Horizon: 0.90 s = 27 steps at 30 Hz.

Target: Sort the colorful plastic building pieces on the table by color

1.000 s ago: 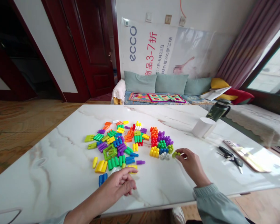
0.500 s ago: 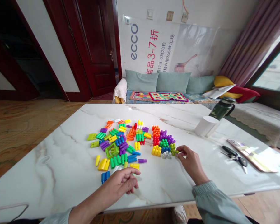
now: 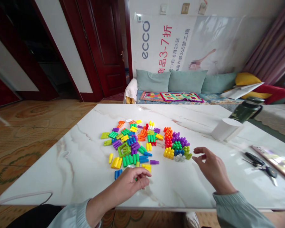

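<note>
Right hand [image 3: 211, 166]: fingers parted, nothing pinched. Lime-green knobbed plastic blocks [image 3: 187, 155]: set at its ten o'clock; could be knocked askew by a sideways brush. Left hand [image 3: 132, 182]: loosely spread, no load seen. Yellow plastic block [image 3: 146, 167]: at its one o'clock; could be displaced by a low sweep.

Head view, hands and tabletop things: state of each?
Left hand: loosely curled, grip unclear
Right hand: open, empty
Clustered blocks: grouped by colour
Loose blocks: scattered, colours mixed
Flask: capped
White cylinder: standing
Keys: lying flat
Phone: lying flat
</note>
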{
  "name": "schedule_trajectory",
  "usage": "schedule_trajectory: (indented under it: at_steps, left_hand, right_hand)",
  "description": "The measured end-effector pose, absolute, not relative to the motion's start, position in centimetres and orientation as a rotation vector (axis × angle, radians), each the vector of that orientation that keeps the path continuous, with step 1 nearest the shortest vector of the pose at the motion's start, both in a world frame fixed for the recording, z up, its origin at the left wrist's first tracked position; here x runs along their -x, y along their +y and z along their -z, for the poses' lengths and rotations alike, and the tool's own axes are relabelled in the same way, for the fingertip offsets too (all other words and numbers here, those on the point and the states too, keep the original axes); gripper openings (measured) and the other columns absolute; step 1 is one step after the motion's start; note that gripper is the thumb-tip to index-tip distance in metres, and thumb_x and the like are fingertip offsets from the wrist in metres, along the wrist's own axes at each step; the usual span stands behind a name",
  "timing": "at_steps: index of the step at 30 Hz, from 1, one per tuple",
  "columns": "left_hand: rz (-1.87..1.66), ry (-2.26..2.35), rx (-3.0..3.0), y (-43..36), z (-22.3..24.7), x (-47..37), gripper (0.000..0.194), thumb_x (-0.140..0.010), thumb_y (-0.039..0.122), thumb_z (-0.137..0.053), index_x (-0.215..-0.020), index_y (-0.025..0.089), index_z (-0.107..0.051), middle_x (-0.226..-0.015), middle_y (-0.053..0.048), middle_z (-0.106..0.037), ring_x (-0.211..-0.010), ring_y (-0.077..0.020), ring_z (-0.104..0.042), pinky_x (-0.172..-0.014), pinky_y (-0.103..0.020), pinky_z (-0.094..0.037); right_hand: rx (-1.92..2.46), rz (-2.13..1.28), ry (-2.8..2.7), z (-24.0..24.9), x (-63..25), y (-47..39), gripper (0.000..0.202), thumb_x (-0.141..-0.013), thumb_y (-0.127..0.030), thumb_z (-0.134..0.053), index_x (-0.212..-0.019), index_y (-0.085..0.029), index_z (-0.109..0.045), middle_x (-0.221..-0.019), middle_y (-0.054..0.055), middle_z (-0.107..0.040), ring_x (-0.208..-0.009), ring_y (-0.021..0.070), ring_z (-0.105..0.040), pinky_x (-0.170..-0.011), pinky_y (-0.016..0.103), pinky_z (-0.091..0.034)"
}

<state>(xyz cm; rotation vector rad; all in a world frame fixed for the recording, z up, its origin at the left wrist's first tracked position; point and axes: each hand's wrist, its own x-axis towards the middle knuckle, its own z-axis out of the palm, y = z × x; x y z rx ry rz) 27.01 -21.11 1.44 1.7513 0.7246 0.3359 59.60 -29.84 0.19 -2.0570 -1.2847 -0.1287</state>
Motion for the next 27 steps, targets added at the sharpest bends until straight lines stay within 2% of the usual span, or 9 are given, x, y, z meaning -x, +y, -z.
schedule_trajectory:
  at_steps: [4,7,10,15,18,20,27]
  left_hand:
    - [-0.514,0.814,-2.106,-20.0,-1.9,-26.7,0.024,-0.088,0.04,-0.061,-0.099,0.022,-0.073,-0.095,-0.006,-0.073,-0.086,-0.0211,-0.067,-0.077,-0.027,-0.05]
    - [-0.658,0.853,-2.306,-18.6,-2.2,-26.2,0.017,-0.089,0.03,-0.059,-0.094,0.023,-0.073,-0.092,-0.004,-0.072,-0.086,-0.0201,-0.067,-0.079,-0.028,-0.049]
    - [-0.771,0.964,-2.468,-16.1,-1.8,-25.7,0.018,-0.09,0.022,-0.054,-0.094,0.021,-0.072,-0.093,-0.005,-0.071,-0.088,-0.0199,-0.065,-0.082,-0.031,-0.051]
    - [-0.723,1.441,-2.648,-10.2,-0.4,-24.7,0.03,-0.083,0.007,-0.051,-0.108,0.016,-0.065,-0.118,-0.009,-0.063,-0.115,-0.0219,-0.056,-0.105,-0.033,-0.042]
    - [-0.652,1.573,-2.622,-7.0,0.1,-24.5,0.037,-0.08,0.008,-0.054,-0.116,0.01,-0.063,-0.12,-0.016,-0.063,-0.115,-0.0282,-0.056,-0.105,-0.04,-0.042]
    - [-0.586,1.616,-2.61,-5.5,0.3,-24.5,0.041,-0.076,0.011,-0.059,-0.117,0.01,-0.064,-0.118,-0.016,-0.065,-0.112,-0.031,-0.058,-0.101,-0.042,-0.044]
    - [-0.461,1.648,-2.573,-4.8,-0.2,-25.6,0.032,-0.078,0.008,-0.056,-0.104,0.016,-0.072,-0.105,-0.014,-0.071,-0.11,-0.0309,-0.06,-0.099,-0.041,-0.043]
  right_hand:
    - [1.74,0.32,-1.378,-1.6,-55.7,-30.0,0.012,-0.087,-0.032,-0.054,-0.091,-0.023,-0.06,-0.085,0.005,-0.068,-0.063,0.0151,-0.061,-0.061,0.027,-0.049]
    - [1.47,0.188,-1.671,-1.1,-51.8,-29.6,0.012,-0.092,-0.021,-0.05,-0.101,-0.021,-0.058,-0.087,0.006,-0.066,-0.068,0.0145,-0.062,-0.065,0.026,-0.051]
    - [1.341,-0.005,-1.92,0.1,-48.7,-29.2,0.019,-0.094,-0.014,-0.046,-0.11,-0.02,-0.055,-0.092,0.006,-0.066,-0.072,0.0143,-0.063,-0.066,0.026,-0.051]
    - [1.307,-0.156,-2.06,1.1,-46.2,-28.9,0.02,-0.096,-0.015,-0.043,-0.113,-0.021,-0.052,-0.095,0.007,-0.065,-0.079,0.0165,-0.065,-0.069,0.028,-0.051]
    - [1.307,-0.203,-2.086,1.2,-45.8,-28.8,0.019,-0.096,-0.016,-0.043,-0.112,-0.021,-0.051,-0.096,0.007,-0.065,-0.079,0.017,-0.065,-0.069,0.028,-0.051]
    - [1.307,-0.217,-2.105,1.4,-45.8,-28.7,0.019,-0.096,-0.016,-0.043,-0.112,-0.021,-0.051,-0.096,0.007,-0.065,-0.079,0.0172,-0.065,-0.069,0.029,-0.051]
    - [1.306,-0.238,-2.109,1.7,-45.8,-28.5,0.018,-0.097,-0.018,-0.042,-0.112,-0.021,-0.052,-0.097,0.007,-0.066,-0.08,0.0174,-0.065,-0.071,0.029,-0.051]
